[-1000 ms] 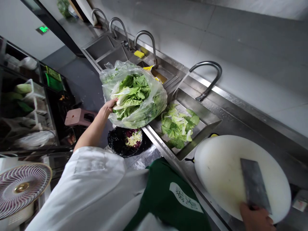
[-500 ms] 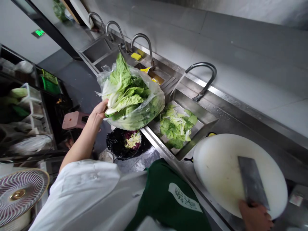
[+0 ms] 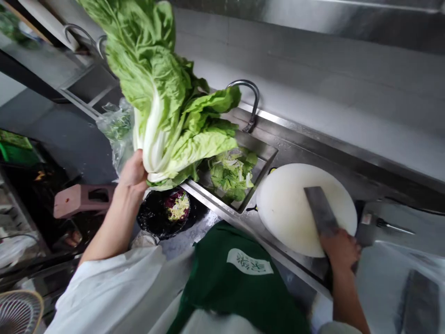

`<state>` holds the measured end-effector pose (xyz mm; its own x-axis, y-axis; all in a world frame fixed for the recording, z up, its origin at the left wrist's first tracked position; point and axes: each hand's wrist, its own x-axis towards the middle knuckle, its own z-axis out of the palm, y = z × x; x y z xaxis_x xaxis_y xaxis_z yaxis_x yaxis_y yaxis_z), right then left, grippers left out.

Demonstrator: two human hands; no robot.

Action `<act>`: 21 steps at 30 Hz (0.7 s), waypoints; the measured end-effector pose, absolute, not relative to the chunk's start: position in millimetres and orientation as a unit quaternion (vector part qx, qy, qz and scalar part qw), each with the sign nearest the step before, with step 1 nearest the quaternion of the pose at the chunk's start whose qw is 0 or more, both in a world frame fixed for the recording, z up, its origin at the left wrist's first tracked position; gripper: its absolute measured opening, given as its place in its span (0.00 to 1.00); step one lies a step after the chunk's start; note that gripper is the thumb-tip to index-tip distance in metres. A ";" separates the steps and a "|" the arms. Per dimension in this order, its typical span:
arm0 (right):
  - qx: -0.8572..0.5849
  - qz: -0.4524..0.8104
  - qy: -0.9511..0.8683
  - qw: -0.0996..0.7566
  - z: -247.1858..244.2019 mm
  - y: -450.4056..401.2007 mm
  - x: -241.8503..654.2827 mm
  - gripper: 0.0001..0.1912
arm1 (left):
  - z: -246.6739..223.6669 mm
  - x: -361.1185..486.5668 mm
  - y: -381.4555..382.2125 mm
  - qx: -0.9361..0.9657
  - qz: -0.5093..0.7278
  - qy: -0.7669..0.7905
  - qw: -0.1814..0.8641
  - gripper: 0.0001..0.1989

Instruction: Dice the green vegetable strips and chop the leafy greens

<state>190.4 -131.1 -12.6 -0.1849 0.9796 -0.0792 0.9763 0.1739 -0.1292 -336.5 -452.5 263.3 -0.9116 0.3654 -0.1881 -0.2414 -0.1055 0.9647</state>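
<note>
My left hand (image 3: 134, 172) grips a large head of leafy greens (image 3: 163, 106) by its white base, leaves pointing up and away. Behind it, a clear plastic bag (image 3: 118, 130) with more greens rests at the sink edge. On the right, my right hand (image 3: 340, 248) is closed round the handle of a cleaver (image 3: 320, 209), whose blade lies over the round white cutting board (image 3: 278, 204). Cut green leaves (image 3: 231, 176) lie in the sink (image 3: 267, 150) between the board and the held greens.
A curved faucet (image 3: 255, 99) stands behind the sink. Below the counter edge is a black-lined bin (image 3: 149, 218) with scraps, beside a pink stool (image 3: 81, 199). At the far right, another dark blade (image 3: 420, 301) and a thin tool (image 3: 396, 226) lie on a surface.
The greens have come out of the bag and up in my left hand, now nearer the camera. My right hand still holds the cleaver over the board. The view has shifted right.
</note>
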 end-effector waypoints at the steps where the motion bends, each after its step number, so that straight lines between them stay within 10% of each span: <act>1: -0.626 0.141 -0.764 0.071 -0.1 -137.2 175.2 0.25 | 257.8 -321.5 -435.4 0.055 0.749 0.620 0.229 0.26; 9: -0.291 0.680 -0.609 0.286 74.4 -193.0 32.1 0.34 | 155.6 -169.5 -301.2 0.014 0.717 0.485 0.500 0.18; 21: -0.560 0.619 -0.419 0.359 -9.8 -150.9 108.4 0.23 | 5.4 -34.3 -214.4 -0.039 0.613 0.504 0.607 0.20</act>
